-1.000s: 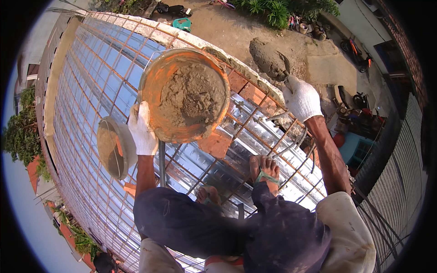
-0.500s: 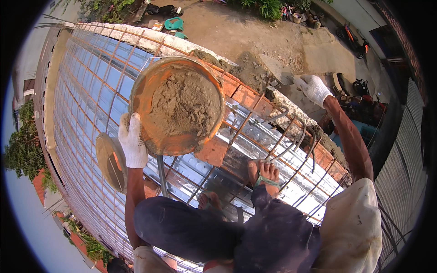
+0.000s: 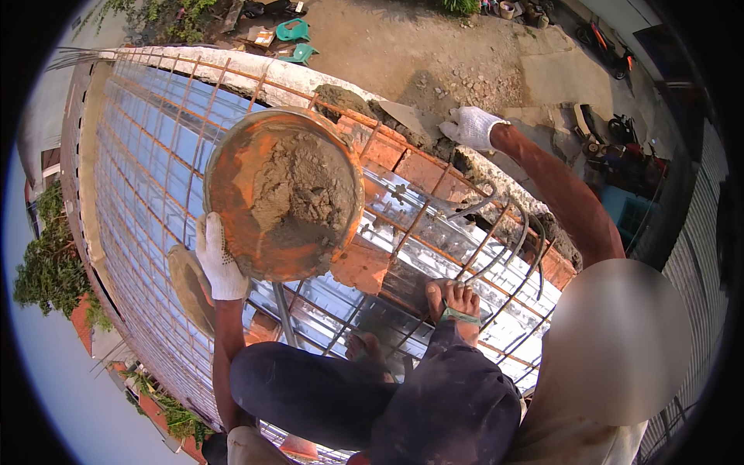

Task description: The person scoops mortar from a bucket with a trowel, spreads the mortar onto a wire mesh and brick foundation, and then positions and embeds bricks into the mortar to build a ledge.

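An orange bucket [image 3: 232, 209] of wet grey mortar [image 3: 298, 186] is tilted toward me above the rebar mesh. My left hand [image 3: 221, 260], in a white dotted glove, grips its lower left rim. My right hand [image 3: 474, 128], also gloved, is closed around the hidden handle of a trowel. The flat trowel blade [image 3: 407, 116] reaches left from the fist, over the outer edge of the brick course. A lump of mortar [image 3: 341, 99] lies on that edge, left of the blade. Red bricks [image 3: 434, 177] run below it.
Rusty rebar mesh [image 3: 167, 147] spans shiny metal decking, and bent bar ends [image 3: 527, 240] curl up at right. My foot [image 3: 453, 302] rests on the deck. A round, mortar-coloured container [image 3: 190, 287] sits left of the bucket. Far below lies a yard with green chairs [image 3: 293, 31].
My right hand has moved left with the trowel, bringing its blade near the mortar on the wall edge. The bucket sits slightly farther left in view, still in my left hand.
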A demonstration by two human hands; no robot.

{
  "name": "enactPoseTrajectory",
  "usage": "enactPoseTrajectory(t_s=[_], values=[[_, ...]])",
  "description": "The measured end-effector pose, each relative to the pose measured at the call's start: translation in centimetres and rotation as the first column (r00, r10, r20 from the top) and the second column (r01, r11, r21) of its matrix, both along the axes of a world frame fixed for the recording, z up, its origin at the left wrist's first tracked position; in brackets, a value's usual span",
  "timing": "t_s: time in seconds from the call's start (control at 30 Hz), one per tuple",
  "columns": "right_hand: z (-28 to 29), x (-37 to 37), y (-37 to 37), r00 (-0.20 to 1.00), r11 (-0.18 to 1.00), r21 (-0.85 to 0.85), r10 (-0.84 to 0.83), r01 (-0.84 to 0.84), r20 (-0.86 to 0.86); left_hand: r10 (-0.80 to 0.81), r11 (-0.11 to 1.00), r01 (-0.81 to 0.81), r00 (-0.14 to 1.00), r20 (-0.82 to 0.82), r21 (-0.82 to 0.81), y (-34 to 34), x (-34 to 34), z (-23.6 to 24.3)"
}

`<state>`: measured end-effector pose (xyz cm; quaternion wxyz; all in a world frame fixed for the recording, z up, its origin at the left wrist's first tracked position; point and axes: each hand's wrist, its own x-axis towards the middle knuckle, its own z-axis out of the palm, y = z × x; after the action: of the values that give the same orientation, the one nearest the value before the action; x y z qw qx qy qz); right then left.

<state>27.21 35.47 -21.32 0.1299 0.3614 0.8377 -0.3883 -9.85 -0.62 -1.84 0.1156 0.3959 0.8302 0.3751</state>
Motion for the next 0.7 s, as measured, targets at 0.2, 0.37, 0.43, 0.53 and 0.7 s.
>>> enactPoseTrajectory(t_s=[0.2,0.37,0.43,0.53,0.7], values=[[2.5,3.4,0.3,0.986,0.974,-0.227,0.04,-0.003,0.161,0.209,0.962,-0.269,0.829,0.519,0.042,2.2,2.5,2.1],[2.5,8.9,-2.5,0.985,0.985,-0.173,0.035,-0.006,0.166,0.174,0.979,-0.203,0.876,0.449,0.016,2.4,2.8,2.7],[3.0,10.1,-3.8,0.986,0.985,-0.172,0.017,0.012,0.167,0.186,0.978,-0.21,0.883,0.432,0.01,2.6,3.0,2.9],[2.9,12.6,-4.3,0.989,0.989,-0.145,0.021,0.0,0.148,0.186,0.979,-0.205,0.896,0.403,0.004,3.3,3.5,3.3],[3.7,14.1,-3.4,0.995,0.996,-0.09,-0.003,0.012,0.101,0.154,0.985,-0.171,0.9,0.407,0.006,3.1,2.9,3.2]])
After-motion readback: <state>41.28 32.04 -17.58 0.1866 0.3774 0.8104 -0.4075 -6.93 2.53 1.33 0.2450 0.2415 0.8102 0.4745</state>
